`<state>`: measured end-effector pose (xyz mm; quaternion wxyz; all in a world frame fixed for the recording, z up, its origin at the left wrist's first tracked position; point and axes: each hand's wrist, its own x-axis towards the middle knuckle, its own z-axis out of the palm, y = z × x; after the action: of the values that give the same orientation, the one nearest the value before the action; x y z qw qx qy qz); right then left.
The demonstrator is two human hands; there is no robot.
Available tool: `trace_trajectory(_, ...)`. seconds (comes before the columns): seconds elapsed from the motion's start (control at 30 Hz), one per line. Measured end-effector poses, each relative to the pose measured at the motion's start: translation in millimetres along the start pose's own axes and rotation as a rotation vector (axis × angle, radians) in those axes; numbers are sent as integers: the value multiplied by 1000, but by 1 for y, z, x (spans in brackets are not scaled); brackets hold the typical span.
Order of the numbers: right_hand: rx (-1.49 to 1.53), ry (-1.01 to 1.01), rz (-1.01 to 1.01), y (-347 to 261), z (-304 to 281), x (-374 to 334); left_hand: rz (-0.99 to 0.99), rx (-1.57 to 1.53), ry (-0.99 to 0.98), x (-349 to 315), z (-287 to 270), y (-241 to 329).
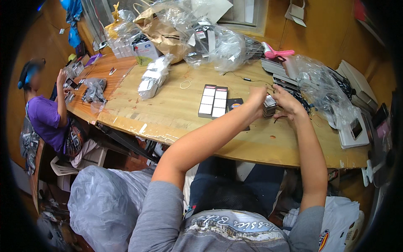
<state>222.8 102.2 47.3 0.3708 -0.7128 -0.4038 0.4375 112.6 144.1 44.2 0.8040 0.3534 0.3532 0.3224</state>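
A small stack of hang tags (269,108), white on top with dark edges, stands on the table between my hands. My left hand (257,99) is closed at its left and upper side, its fingertips partly hidden. My right hand (288,102) curls round the right side, thumb and fingers bent against the tags. Thin dark cord shows near the fingertips. Left of my left hand, two neat rows of tags with white labels (213,101) lie side by side. A black tag with a coloured emblem (235,105) lies beside them, partly covered by my left forearm.
Piled dark tags (282,78) and clear plastic bags (321,82) lie at the right, near a pink-handled tool (277,52). A phone (356,129) rests on a white box. Wrapped white bundles (153,77) stand left of centre. A person in purple (47,115) sits far left.
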Motion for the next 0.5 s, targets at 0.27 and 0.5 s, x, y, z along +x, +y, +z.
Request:
trace_trajectory(0.27, 43, 498, -648, 45, -17, -47, 980, 362, -7, -134, -54, 55)
trace_trajectory(0.5, -649, 598, -1041, 57, 20, -88, 1532, 451, -976, -254, -67, 53)
